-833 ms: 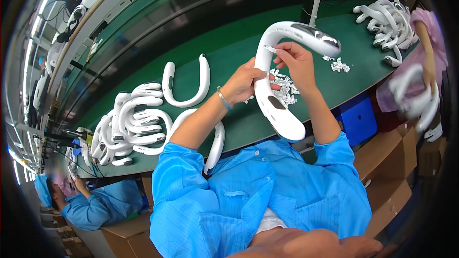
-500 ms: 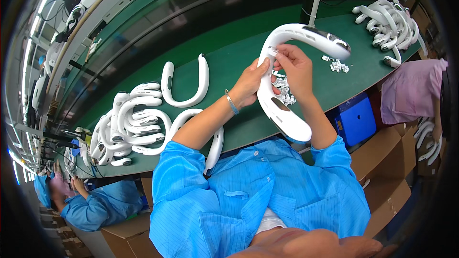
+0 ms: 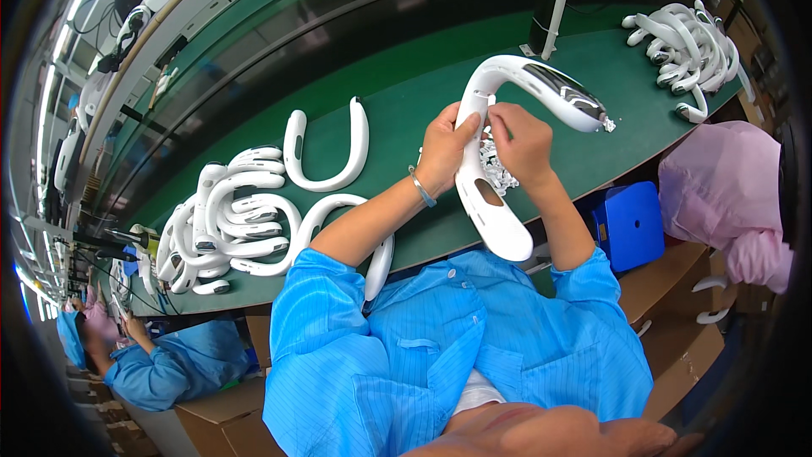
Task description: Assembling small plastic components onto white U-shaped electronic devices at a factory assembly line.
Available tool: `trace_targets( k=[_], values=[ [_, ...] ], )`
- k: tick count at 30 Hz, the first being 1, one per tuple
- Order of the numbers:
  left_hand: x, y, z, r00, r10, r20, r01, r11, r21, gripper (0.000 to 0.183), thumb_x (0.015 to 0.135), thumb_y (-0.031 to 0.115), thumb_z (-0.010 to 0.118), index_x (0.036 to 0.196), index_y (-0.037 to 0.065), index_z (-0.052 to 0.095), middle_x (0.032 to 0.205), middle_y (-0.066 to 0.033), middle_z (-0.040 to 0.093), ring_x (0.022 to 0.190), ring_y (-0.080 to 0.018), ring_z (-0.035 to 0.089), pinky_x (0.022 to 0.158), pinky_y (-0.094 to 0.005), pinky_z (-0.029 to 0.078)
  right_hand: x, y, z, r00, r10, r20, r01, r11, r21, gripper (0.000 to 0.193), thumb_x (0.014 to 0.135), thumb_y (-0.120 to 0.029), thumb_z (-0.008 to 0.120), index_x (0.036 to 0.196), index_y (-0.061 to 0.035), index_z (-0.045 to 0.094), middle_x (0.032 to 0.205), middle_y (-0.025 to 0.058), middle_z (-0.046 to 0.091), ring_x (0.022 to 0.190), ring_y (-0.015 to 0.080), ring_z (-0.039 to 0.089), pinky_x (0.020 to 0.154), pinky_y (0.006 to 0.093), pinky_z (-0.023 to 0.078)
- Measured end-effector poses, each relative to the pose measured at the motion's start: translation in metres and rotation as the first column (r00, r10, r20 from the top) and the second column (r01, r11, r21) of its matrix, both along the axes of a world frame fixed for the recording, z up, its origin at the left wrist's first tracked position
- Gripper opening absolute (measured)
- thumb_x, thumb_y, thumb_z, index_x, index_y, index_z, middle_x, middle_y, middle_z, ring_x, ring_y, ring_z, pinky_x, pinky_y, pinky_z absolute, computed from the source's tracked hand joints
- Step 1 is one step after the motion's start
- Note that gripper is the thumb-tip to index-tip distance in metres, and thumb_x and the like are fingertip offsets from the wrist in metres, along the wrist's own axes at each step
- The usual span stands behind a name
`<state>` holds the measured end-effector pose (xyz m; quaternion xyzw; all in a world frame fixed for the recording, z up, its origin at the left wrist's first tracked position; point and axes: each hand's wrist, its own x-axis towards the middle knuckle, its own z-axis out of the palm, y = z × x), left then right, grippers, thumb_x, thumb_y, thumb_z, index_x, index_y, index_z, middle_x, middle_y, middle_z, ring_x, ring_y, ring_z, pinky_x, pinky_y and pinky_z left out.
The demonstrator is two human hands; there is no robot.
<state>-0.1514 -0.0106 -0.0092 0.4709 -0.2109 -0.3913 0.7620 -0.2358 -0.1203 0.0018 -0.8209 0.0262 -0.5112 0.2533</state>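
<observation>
White U-shaped device [image 3: 493, 218]: raised in front of the worker's chest above the near part of the green table [image 3: 592, 152], its rounded end low, its dark-panelled arm pointing up and right.
Left hand [image 3: 447, 145]: closed around the device's middle, thumb across the front; bracelet [image 3: 420, 186] at the wrist.
Right hand [image 3: 523, 142]: fingers curled in narrow at the device's inner edge; from where I stand, I cannot tell whether they pinch anything.
Small white parts [image 3: 496, 166]: heaped on the table, seen between device and right hand.
Left pile [image 3: 233, 220]: similar white devices, stacked.
Far-right pile [image 3: 692, 46]: more of them, tangled.
Blue stool [image 3: 630, 228]: beside the table's near edge.
Pink-clad co-worker [image 3: 719, 190]: right of the stool.
</observation>
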Motion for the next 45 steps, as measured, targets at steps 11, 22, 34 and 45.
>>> trace_targets(
  k=[11,22,34,45],
  values=[
    [0.004,0.004,0.006,0.974,-0.181,-0.134,0.193,0.977,0.088,0.043,0.085,-0.001,0.049,0.124,0.009,0.032,0.097,-0.0112,0.051,0.071,-0.0201,0.061,0.058,-0.0372,0.058,-0.006,-0.002,-0.007,0.981,0.193,-0.024,-0.13,0.742,0.657,0.015,0.081,0.002,0.06,0.096,0.002,0.061,0.088,0.0106,0.068,0.071,0.0121,0.065,0.062,0.025,0.051],
    [-0.018,-0.01,0.002,0.992,-0.054,-0.111,0.04,0.991,-0.127,0.033,0.088,0.01,0.047,0.12,0.011,0.039,0.091,-0.0069,0.053,0.06,-0.013,0.054,0.048,-0.0272,0.049,0.001,0.021,-0.01,0.929,0.229,0.291,-0.367,0.48,0.797,0.01,0.079,0.004,0.062,0.089,0.0026,0.062,0.094,0.0054,0.059,0.077,0.0102,0.055,0.07,0.0218,0.045],
    [-0.021,-0.01,-0.006,0.998,0.011,-0.06,-0.02,0.989,-0.149,0.033,0.096,0.037,0.045,0.111,0.009,0.049,0.092,-0.0054,0.058,0.067,-0.0137,0.061,0.053,-0.0261,0.052,0.004,-0.034,-0.097,0.848,0.406,0.342,-0.425,0.135,0.895,0.039,0.088,-0.023,0.055,0.12,-0.001,0.052,0.113,0.0135,0.06,0.093,0.0253,0.063,0.082,0.0352,0.054],
    [-0.011,-0.003,-0.004,0.912,0.068,0.404,-0.051,0.997,-0.053,0.039,0.097,0.038,0.043,0.106,0.001,0.05,0.091,-0.0088,0.063,0.076,-0.0126,0.063,0.064,-0.026,0.053,0.001,-0.043,-0.033,0.717,0.634,0.29,-0.468,0.129,0.874,0.031,0.09,-0.022,0.054,0.109,0.0022,0.057,0.103,0.0115,0.064,0.086,0.0169,0.063,0.075,0.0268,0.053]
  ],
)
